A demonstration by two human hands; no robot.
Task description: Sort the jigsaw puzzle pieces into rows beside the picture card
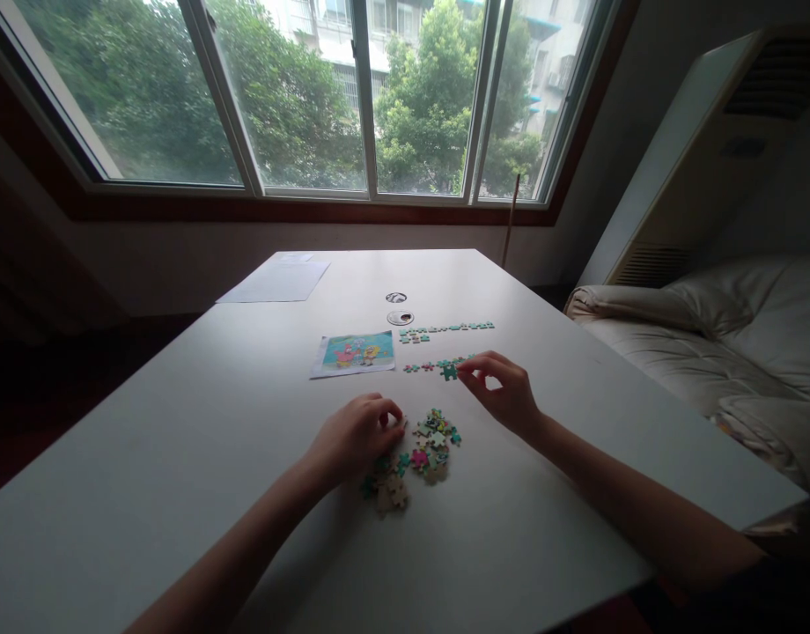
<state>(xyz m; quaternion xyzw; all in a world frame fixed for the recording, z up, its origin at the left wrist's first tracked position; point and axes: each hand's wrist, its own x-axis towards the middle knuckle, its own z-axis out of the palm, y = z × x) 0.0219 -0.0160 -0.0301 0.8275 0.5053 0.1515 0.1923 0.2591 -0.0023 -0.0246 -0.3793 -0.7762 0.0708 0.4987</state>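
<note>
We work at a white table (180, 423) below a window (299, 106); trees and a building show through the glass. Far left corner: we find a pale sheet (273, 280) lying flat, a smaller slip on it near the back edge. Next, nearer the middle, we record a picture sheet (357, 354) with cartoon figures on a blue-green ground. In front of it is our left hand (362, 431), thumb and fingers curled toward each other; a pale sliver shows at the tips, but we cannot tell whether it is pinched. Just below this hand lies a loose heap (393, 491) of puzzle pieces, several brown face up. To its right we log a second heap (437, 438), mixed green, yellow and magenta. Beyond the picture sheet, two round inserts (401, 318) sit one behind the other. Right of them runs an upper row (448, 328) of pieces, with a short second line under its left end; nearer us, a lower row (428, 366). At this row's near side, our right hand (501, 387) pinches a green piece (449, 372) between thumb and fingers. Far right: a padded sofa (695, 343).
</note>
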